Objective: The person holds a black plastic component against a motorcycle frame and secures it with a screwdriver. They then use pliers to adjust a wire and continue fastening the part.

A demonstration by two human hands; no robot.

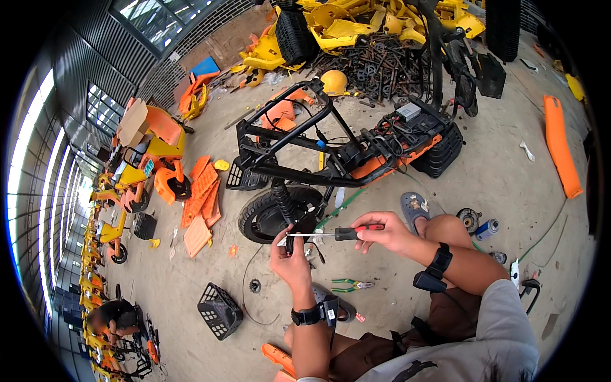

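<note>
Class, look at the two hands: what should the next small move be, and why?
Probably the right hand should settle the tip of the screwdriver before turning it. The left hand holds a small dark part between its fingers, and the screwdriver's shaft reaches across to that hand, but whether its tip is seated is too small to tell.

No lettering is legible: the white label (331, 314) on the wrist device (325, 305), markings on the blue spray can (487, 230) and the teal plate (149, 167) on a parked scooter (167, 150) are too small.
</note>
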